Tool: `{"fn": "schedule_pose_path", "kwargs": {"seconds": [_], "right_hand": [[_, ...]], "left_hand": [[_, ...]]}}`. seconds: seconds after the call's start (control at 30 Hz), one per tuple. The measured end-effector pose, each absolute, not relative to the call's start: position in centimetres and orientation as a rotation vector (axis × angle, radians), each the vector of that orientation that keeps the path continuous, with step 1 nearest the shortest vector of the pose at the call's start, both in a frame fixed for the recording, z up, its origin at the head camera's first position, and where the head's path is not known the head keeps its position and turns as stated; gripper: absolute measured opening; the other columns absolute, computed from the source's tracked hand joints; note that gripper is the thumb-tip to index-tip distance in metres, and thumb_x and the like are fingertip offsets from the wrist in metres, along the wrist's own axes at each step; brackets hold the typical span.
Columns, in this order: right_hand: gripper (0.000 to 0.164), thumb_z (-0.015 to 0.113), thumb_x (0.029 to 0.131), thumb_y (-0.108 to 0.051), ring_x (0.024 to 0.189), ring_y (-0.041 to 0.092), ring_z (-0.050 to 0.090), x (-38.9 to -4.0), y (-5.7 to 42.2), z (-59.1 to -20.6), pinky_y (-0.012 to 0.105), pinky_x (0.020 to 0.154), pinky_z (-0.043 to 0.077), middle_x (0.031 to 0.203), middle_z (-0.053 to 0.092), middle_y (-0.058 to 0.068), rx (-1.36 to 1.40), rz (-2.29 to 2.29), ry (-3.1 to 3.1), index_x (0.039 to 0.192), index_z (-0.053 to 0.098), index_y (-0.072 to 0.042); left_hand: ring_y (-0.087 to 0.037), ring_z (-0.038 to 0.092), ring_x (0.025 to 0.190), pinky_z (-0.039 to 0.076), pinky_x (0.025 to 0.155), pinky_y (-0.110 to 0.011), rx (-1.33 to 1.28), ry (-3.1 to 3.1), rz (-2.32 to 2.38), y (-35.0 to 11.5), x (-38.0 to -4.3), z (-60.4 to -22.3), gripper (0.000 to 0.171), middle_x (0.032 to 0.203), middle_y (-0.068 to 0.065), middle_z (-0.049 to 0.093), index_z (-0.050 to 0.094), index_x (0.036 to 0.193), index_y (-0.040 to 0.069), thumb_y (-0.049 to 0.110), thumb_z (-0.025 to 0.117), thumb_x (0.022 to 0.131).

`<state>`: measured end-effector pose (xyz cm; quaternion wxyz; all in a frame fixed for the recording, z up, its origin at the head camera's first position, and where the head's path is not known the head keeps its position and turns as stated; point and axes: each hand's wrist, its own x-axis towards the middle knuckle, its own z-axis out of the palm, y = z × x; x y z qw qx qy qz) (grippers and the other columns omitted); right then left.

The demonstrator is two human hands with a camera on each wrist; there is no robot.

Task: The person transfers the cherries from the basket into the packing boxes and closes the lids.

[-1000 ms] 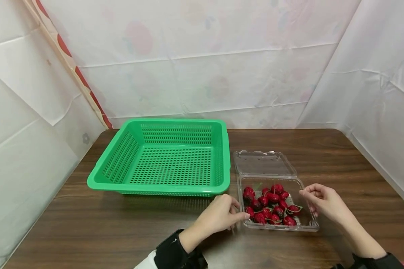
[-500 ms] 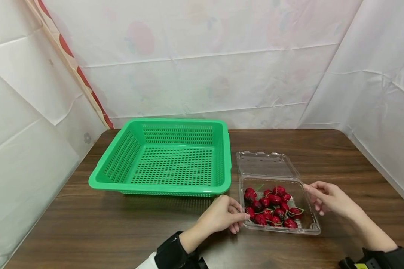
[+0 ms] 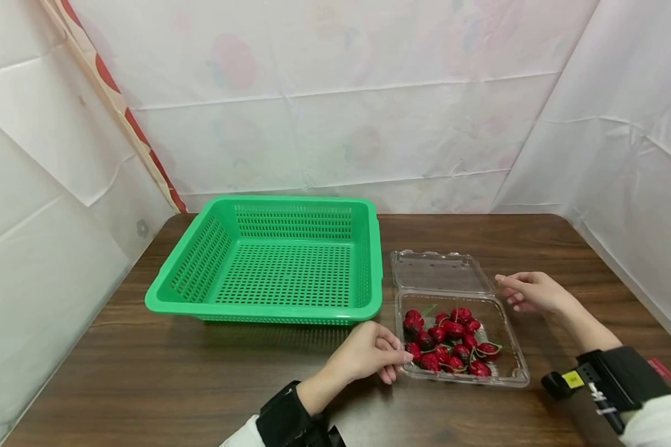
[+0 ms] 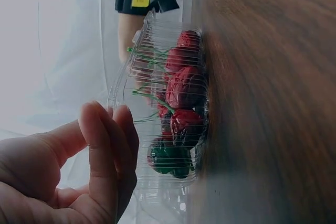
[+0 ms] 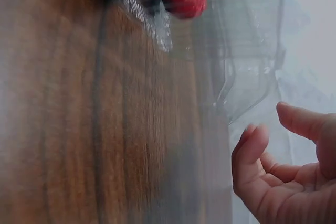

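Note:
A clear plastic clamshell box (image 3: pixel 506 329) lies on the wooden table with its lid (image 3: pixel 442 273) folded back away from me. Several dark red cherries (image 3: pixel 453 329) with green stems fill its left and middle part. My left hand (image 3: pixel 366 357) pinches the box's near left rim between thumb and fingers; the left wrist view shows the fingertips at that rim, beside the cherries (image 4: pixel 184 87). Just right of the lid hovers my right hand (image 3: pixel 537 293), its fingers loosely bent. Nothing is between its thumb and fingers in the right wrist view, where the box wall appears ahead of them.
A green slotted plastic basket (image 3: pixel 268 312) stands left of the box, holding nothing. Bare brown tabletop (image 3: pixel 173 379) lies in front of it. White printed sheets (image 3: pixel 324 124) hang behind the table and on both sides.
My right hand has left the box's right rim and moved away from me to beside the lid. The left hand keeps its place at the rim; the box shifted only slightly.

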<state>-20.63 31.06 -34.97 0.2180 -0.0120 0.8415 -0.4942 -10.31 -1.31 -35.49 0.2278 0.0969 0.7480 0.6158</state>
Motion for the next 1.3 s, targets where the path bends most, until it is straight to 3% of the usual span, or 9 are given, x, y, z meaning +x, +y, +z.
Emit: {"fn": "schedule_pose_path", "kwargs": {"seconds": [0.57, 0.93, 1.3], "right_hand": [[0.053, 0.046, 0.093, -0.027, 0.061, 0.004, 0.055, -24.8, 30.9, -37.1, 0.023, 0.061, 0.048, 0.074, 0.058, 0.000, 0.001, -1.539, 2.031, 0.119, 0.038, 0.017], [0.019, 0.049, 0.092, -0.014, 0.057, 0.004, 0.048, -26.0, 30.6, -37.0, 0.020, 0.055, 0.045, 0.071, 0.054, 0.000, -0.006, -1.559, 2.063, 0.098, 0.055, 0.003], [0.011, 0.049, 0.091, -0.010, 0.059, 0.004, 0.051, -25.9, 30.2, -35.5, 0.020, 0.056, 0.046, 0.072, 0.054, -0.002, -0.043, -1.588, 2.099, 0.091, 0.057, -0.003]], "left_hand": [[-0.010, 0.052, 0.038, 0.049, 0.045, -0.038, 0.260, 2.042, 1.714, -1.1, -10.2, -35.7, 0.012, 0.053, -0.007, 0.058, 0.059, 0.072, 0.000, 0.006, 0.068, 0.076], [-0.011, 0.051, 0.037, 0.049, 0.045, -0.037, 0.260, 2.057, 1.704, -1.1, -10.3, -35.4, 0.013, 0.054, -0.011, 0.059, 0.059, 0.072, 0.001, 0.008, 0.069, 0.076], [-0.010, 0.051, 0.038, 0.049, 0.044, -0.037, 0.254, 2.069, 1.706, -1.3, -10.2, -35.4, 0.013, 0.054, -0.010, 0.059, 0.059, 0.072, 0.001, 0.008, 0.069, 0.076]]}}
